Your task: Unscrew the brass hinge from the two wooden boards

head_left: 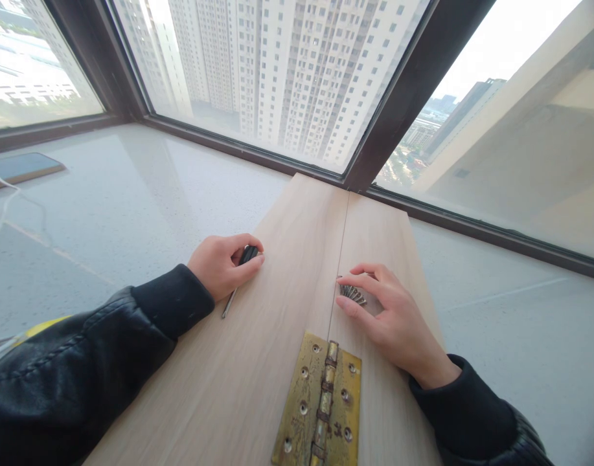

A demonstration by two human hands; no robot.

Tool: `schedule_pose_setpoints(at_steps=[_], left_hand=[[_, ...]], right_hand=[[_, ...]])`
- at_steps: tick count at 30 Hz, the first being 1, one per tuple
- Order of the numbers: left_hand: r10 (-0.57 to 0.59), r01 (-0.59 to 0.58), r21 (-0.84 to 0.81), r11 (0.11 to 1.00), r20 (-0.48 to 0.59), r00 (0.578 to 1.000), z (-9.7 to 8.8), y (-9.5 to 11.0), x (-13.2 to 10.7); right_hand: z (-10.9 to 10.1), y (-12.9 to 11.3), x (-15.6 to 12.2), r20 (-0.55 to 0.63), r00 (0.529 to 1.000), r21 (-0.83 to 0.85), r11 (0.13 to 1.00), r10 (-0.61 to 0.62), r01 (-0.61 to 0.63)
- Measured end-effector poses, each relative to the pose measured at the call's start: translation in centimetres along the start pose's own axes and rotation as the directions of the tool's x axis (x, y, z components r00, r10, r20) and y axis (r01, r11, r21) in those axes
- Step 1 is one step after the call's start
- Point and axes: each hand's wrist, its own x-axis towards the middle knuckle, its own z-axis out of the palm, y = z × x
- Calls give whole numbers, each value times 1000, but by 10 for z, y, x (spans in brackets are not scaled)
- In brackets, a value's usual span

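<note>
My left hand point(225, 264) is closed around the black handle of a screwdriver point(249, 254), whose thin metal shaft points down toward me over the pale wooden board point(258, 336). Over a small pile of screws point(354, 295), my right hand point(381, 307) hovers with thumb and fingers apart; whether a fingertip touches a screw I cannot tell. Nearer to me, a worn brass hinge point(320, 401) lies flat across the seam between two boards. Several screw holes show in both of its leaves, and its lower end is cut off by the frame.
The boards rest on a white speckled sill point(131, 188) below dark window frames point(379, 90). A phone-like flat device point(24, 167) lies at the far left beside a white cable point(5, 207). Something yellow point(41, 329) shows behind my left sleeve. Tall buildings stand outside.
</note>
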Motion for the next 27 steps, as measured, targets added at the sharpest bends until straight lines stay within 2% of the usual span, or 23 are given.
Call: schedule_pose_setpoints(at_steps=[27], left_hand=[[4,-4,1,1000,-5,1000,0,-1,0]], right_hand=[[0,1,1,-3,1000,22,1000,3,-3]])
